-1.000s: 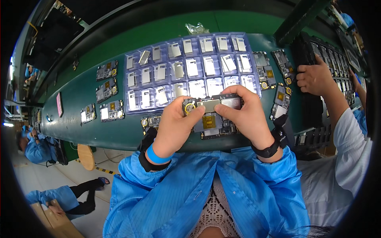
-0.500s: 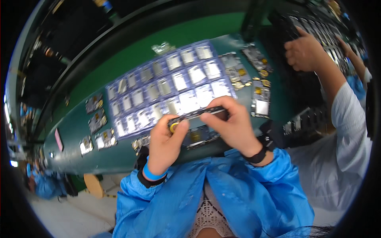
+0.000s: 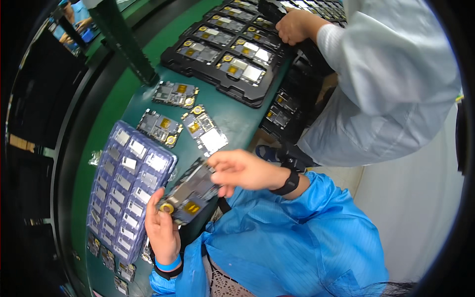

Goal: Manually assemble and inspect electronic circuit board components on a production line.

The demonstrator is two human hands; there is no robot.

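Note:
I hold a circuit board (image 3: 194,187) between both hands, tilted, with a round gold contact at its lower left end and a yellow patch on its face. My left hand (image 3: 162,231) grips the end by the gold contact. My right hand (image 3: 241,171) closes its fingers on the opposite end. Left of the board lies a clear purple-tinted blister tray (image 3: 168,169) with rows of silver metal plates. Just beyond my hands, three loose circuit boards rest on the green table: one upper (image 3: 175,94), one left (image 3: 159,127) and one right (image 3: 204,129).
A black tray (image 3: 238,97) filled with similar boards sits at the far side. There a co-worker's hand (image 3: 299,25) holds a black tray edge; their pale sleeve fills the upper right. Several more boards (image 3: 108,257) lie at the lower left. A dark green post (image 3: 121,42) rises behind the table.
My view has swung to the right, bringing the black tray and co-worker nearer the middle. The held board now shows its face instead of its edge; both hands still grip it.

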